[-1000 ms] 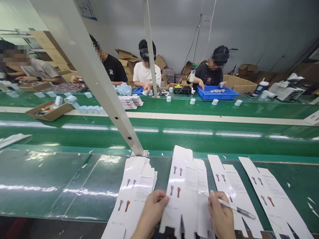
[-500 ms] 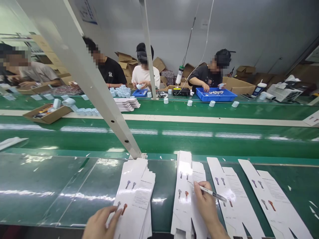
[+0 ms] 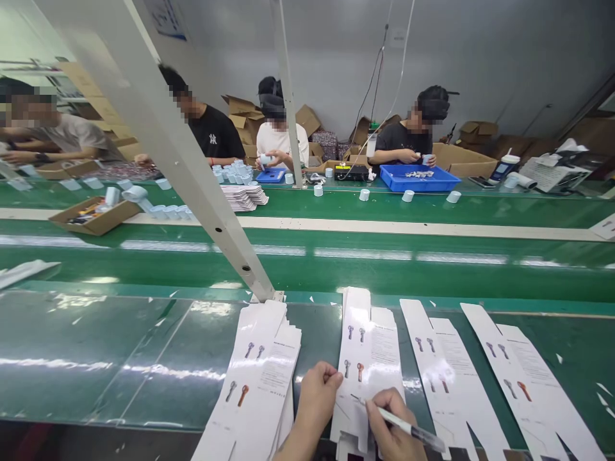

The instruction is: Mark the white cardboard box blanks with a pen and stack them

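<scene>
My right hand [image 3: 391,419] pinched the pen [image 3: 406,428], tip on the flat carton [image 3: 368,358] running lengthwise away from me; left fingers [image 3: 331,376] pinched its near-left edge.

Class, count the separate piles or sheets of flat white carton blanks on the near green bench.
4: a fanned stack at left, the blank under both hands, then two to the right. Stacks may hide more.

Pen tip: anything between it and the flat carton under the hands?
Nothing visible. The pen in the right hand has its tip at the flat carton; the left hand pinches its left edge, beside the tip.
</scene>
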Demonstrator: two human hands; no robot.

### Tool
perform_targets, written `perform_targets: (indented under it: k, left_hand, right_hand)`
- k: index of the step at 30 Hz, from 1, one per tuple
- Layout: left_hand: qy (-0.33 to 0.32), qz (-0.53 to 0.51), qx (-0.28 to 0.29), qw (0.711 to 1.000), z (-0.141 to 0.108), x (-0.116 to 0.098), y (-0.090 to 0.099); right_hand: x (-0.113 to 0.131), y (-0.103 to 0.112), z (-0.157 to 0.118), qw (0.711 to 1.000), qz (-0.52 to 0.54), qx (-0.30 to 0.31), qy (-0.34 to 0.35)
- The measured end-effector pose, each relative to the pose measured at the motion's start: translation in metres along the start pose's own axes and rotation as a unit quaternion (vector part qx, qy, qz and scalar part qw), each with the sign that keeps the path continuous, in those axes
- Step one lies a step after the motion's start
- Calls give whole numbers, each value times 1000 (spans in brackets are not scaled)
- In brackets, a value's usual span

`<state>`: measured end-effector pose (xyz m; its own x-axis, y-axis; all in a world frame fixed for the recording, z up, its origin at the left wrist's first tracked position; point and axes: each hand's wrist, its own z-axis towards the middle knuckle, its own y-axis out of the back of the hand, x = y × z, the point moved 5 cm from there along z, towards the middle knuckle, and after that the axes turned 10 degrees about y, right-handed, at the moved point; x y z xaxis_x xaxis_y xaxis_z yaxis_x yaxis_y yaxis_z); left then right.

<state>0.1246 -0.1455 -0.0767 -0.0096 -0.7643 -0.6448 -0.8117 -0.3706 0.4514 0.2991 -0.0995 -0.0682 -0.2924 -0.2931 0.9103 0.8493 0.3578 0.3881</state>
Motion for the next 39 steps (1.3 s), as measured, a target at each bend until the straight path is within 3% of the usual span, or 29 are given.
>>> perform_targets:
  k: [7, 10, 14, 17, 20, 23, 25, 29, 31, 35, 37, 39]
  left_hand:
    - [26, -15, 20, 999, 9, 8, -4]
    - [37, -23, 37, 998, 8, 7, -4]
    - [25, -19, 49, 998, -1, -1, 1]
    - [3, 35, 41, 999, -9, -12, 7]
    - [-9, 93, 18, 995, -16, -20, 10]
    - [-32, 134, -30, 990, -18, -22, 11]
    - [-24, 129, -33, 991, -15, -19, 9]
    - [6, 96, 2, 995, -7, -11, 4]
    - [4, 95, 0, 995, -6, -11, 4]
    - [8, 51, -4, 999, -9, -11, 2]
    - [33, -24, 41, 998, -12, -8, -3]
    - [51, -121, 123, 984, -17, -6, -8]
  right_hand:
    - [-2, -9, 1, 999, -17, 31, 23]
    - [-4, -5, 2, 1000, 3, 16, 16]
    - [-12, 11, 3, 989, 129, -65, -35]
    - [-22, 13, 3, 955, 262, -79, -117]
    - [-29, 12, 3, 934, 314, -90, -148]
    - [-30, 14, 6, 940, 294, -110, -134]
    - [-27, 22, 7, 944, 260, -159, -123]
    - [-14, 43, 8, 950, 61, -262, -156]
    - [-9, 43, 13, 957, 3, -239, -166]
    - [-8, 32, 20, 964, -8, -199, -175]
    - [-5, 30, 18, 959, -11, -211, -191]
    - [1, 30, 15, 953, -4, -217, -211]
